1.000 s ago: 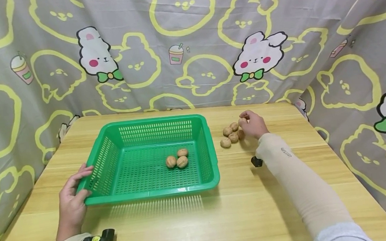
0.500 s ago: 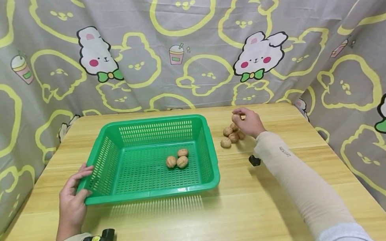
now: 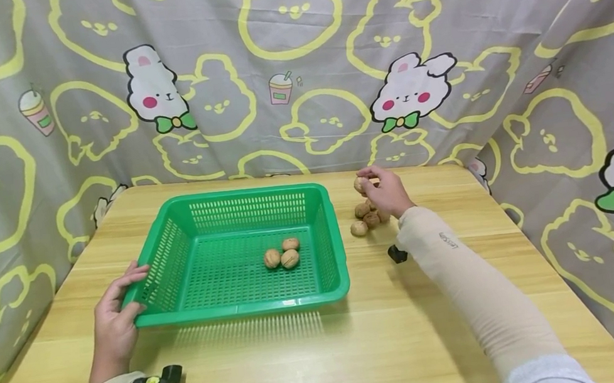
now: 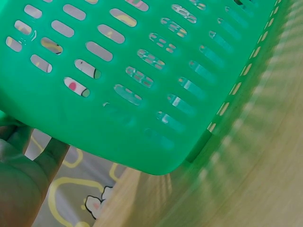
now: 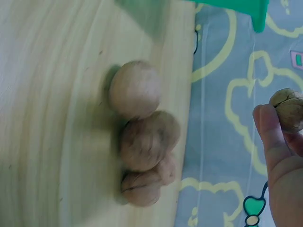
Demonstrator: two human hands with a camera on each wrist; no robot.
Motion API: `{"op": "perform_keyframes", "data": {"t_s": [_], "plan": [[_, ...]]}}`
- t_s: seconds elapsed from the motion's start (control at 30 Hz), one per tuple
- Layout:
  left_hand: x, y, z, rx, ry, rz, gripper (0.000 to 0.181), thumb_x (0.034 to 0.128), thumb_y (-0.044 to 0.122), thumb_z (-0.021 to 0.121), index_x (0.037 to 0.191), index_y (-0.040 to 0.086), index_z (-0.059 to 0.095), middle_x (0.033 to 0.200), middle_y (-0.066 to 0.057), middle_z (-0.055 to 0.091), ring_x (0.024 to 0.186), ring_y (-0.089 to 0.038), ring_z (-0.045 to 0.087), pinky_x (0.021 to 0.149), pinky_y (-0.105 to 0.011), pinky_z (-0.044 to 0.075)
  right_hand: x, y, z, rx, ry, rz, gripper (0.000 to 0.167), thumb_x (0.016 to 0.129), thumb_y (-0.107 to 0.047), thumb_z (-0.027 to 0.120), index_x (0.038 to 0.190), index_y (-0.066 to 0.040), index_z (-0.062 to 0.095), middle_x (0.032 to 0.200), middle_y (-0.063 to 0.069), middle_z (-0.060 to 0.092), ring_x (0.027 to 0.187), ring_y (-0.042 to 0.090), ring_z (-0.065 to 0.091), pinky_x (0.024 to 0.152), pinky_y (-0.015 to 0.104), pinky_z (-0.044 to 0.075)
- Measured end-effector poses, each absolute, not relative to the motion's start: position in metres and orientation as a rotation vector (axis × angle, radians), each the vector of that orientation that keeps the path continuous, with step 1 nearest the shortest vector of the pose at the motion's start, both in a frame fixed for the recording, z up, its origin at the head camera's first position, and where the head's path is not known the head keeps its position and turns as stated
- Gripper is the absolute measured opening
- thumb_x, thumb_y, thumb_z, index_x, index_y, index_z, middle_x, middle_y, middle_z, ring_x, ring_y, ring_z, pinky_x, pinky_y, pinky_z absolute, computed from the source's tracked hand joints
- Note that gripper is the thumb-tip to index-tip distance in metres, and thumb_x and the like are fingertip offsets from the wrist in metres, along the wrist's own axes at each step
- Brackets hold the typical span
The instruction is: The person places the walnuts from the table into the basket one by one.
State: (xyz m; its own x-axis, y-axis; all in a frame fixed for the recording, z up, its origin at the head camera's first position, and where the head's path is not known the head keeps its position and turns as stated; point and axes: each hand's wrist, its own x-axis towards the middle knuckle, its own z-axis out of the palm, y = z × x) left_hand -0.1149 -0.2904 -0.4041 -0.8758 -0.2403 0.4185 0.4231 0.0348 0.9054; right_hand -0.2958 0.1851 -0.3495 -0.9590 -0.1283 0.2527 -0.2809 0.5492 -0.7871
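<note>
A green plastic basket (image 3: 235, 310) with slotted walls stands left of the middle of the table. My left hand (image 3: 114, 324) grips its rim at the near left corner; the left wrist view shows the hand (image 4: 23, 179) beside the basket wall (image 4: 123, 146). Three walnuts (image 3: 290, 258) lie together on the basket floor, toward its right side. Between thumb and fingers my right hand (image 3: 389, 193) pinches a walnut (image 5: 288, 112), raised off the table. Below it several loose walnuts (image 3: 359, 228) lie in a cluster, partly hidden by the hand.
A light wooden table (image 3: 281, 365) carries everything. Behind it and along both sides hangs a grey curtain (image 3: 318, 38) printed with cartoon animals. Bare wood separates the basket's right wall from the walnut cluster.
My right hand has moved left and a little away from me, carrying the pinched walnut off the cluster. The left hand and basket hold their place.
</note>
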Motion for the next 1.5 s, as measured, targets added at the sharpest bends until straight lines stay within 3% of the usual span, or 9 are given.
{"op": "perform_keyframes", "data": {"t_s": [0.2,0.5,0.77,0.9,1.03,1.2,1.5], "plan": [[-0.116,-0.291,-0.405,-0.185,-1.863,-1.897,0.051,0.0708,-0.028,0.033,0.113,-0.013,0.058,0.122,0.003,0.063,0.140,-0.018,0.031,0.109,-0.018,0.026,-0.294,0.174,-0.340,0.409,-2.600,1.496,0.028,0.099,-0.014,0.051,0.121,0.001,0.060,0.117,0.017,0.057,0.093,0.033,0.067,0.079,0.036,0.056],[-0.115,-0.290,-0.405,-0.185,-1.857,-1.896,0.049,0.0704,-0.028,0.033,0.112,-0.014,0.057,0.121,0.003,0.064,0.140,-0.019,0.032,0.109,-0.018,0.027,-0.294,0.153,-0.335,0.473,-2.558,1.639,0.027,0.096,-0.012,0.057,0.118,0.005,0.058,0.110,0.019,0.055,0.091,0.039,0.066,0.078,0.034,0.057],[-0.117,-0.290,-0.407,-0.179,-1.866,-1.902,0.051,0.0702,-0.028,0.033,0.112,-0.013,0.057,0.122,0.003,0.063,0.140,-0.018,0.032,0.109,-0.018,0.027,-0.293,0.131,-0.325,0.575,-2.496,1.774,0.023,0.096,-0.012,0.057,0.112,0.004,0.059,0.114,0.019,0.054,0.095,0.043,0.064,0.086,0.045,0.054],[-0.117,-0.291,-0.407,-0.176,-1.861,-1.906,0.051,0.0700,-0.028,0.033,0.112,-0.014,0.057,0.122,0.002,0.063,0.141,-0.018,0.031,0.109,-0.018,0.027,-0.292,0.119,-0.318,0.608,-2.475,1.787,0.020,0.095,-0.011,0.060,0.108,0.004,0.060,0.111,0.017,0.057,0.094,0.043,0.064,0.082,0.045,0.055],[-0.115,-0.291,-0.407,-0.164,-1.861,-1.902,0.051,0.0690,-0.028,0.033,0.111,-0.013,0.058,0.122,0.003,0.064,0.140,-0.017,0.033,0.108,-0.017,0.029,-0.292,0.107,-0.314,0.632,-2.493,1.790,0.018,0.093,-0.009,0.060,0.105,0.004,0.061,0.109,0.015,0.058,0.090,0.037,0.066,0.079,0.041,0.056],[-0.115,-0.291,-0.408,-0.180,-1.865,-1.900,0.051,0.0693,-0.027,0.033,0.112,-0.013,0.057,0.123,0.002,0.063,0.140,-0.018,0.032,0.108,-0.017,0.029,-0.293,0.094,-0.310,0.645,-2.493,1.822,0.012,0.090,-0.006,0.058,0.100,0.000,0.060,0.108,0.013,0.058,0.086,0.028,0.067,0.079,0.045,0.056],[-0.116,-0.291,-0.406,-0.184,-1.862,-1.905,0.052,0.0698,-0.028,0.033,0.113,-0.013,0.058,0.122,0.003,0.063,0.140,-0.016,0.032,0.109,-0.017,0.027,-0.292,0.072,-0.303,0.748,-2.472,1.815,0.012,0.087,0.000,0.054,0.097,0.001,0.061,0.101,0.014,0.057,0.082,0.027,0.066,0.074,0.041,0.057]]}}
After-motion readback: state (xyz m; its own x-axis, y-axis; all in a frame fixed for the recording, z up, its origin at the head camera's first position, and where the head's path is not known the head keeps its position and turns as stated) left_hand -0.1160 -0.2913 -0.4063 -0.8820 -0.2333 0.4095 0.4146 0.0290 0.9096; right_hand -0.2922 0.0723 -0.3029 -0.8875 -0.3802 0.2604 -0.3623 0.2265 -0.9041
